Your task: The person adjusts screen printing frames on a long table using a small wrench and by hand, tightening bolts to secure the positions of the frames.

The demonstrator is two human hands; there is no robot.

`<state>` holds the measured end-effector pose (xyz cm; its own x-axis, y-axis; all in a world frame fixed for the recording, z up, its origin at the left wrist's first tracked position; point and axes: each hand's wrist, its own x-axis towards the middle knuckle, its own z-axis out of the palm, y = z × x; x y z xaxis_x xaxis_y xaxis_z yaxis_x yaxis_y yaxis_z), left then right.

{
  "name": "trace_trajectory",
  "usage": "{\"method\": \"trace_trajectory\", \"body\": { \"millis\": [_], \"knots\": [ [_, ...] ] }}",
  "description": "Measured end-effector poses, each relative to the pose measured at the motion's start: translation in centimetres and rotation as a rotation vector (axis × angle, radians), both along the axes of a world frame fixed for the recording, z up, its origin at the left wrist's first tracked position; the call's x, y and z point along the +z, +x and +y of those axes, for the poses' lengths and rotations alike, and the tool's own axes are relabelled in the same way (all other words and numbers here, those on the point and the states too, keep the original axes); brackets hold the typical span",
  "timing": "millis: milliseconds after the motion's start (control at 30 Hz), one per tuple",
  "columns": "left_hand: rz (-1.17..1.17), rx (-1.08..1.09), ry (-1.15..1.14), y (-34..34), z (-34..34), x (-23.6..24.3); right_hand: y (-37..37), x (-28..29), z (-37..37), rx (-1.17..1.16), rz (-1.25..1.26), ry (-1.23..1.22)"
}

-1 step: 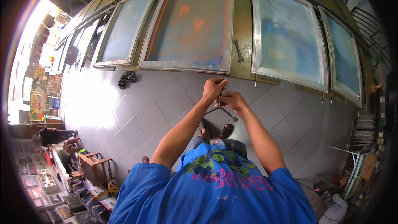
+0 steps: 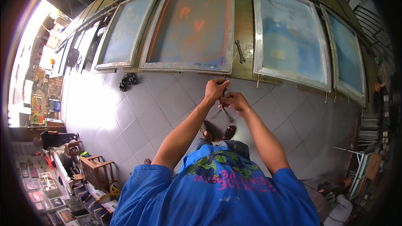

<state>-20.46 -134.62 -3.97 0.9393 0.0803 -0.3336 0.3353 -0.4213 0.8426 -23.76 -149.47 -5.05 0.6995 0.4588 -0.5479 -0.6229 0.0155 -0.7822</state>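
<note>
Just below the front edge of a metal-framed printing screen (image 2: 184, 65) with orange marks, both hands work around a thin vertical rod. My left hand (image 2: 215, 89) is closed, its fingertips pinching at the rod's upper part. My right hand (image 2: 235, 101) sits lower and closer to me, fingers curled at the shaft of a Y-shaped wrench (image 2: 223, 109). The wrench's arms are smeared by motion and hang below the hands. An open-end spanner (image 2: 240, 52) lies on the olive board (image 2: 244, 21) right of the screen.
Bluish framed screens (image 2: 291, 37) stand on both sides along the bench. Bolts (image 2: 258, 81) hang under their front edges. Black sandals (image 2: 127, 81) lie on the grey tiled floor (image 2: 155, 104). A wooden chair (image 2: 97, 170) is at lower left, and a folding metal stand (image 2: 359, 171) at right.
The wrench's arms have turned: spread apart and sharp before, they are now blurred and closer to the shaft. Both hands keep nearly the same place and grip.
</note>
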Motion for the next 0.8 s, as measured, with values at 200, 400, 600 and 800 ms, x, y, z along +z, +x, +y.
{"method": "trace_trajectory", "body": {
  "millis": [200,400,600,800],
  "knots": [
    [0.113,0.005,0.041,0.4,-0.3,0.6,-0.5,-1.7,0.8,-0.128,0.087,0.098],
    [0.107,-0.040,-0.032,0.1,0.2,1.1,-1.0,0.6,-0.6,-0.030,0.017,0.137],
    [0.130,-0.077,-0.075,-0.1,0.0,1.2,0.0,-1.7,-0.7,-0.006,0.035,0.059],
    [0.067,-0.046,0.044,-0.7,0.3,0.3,-0.3,-1.3,0.5,-0.088,0.064,0.073]
  ]
}}
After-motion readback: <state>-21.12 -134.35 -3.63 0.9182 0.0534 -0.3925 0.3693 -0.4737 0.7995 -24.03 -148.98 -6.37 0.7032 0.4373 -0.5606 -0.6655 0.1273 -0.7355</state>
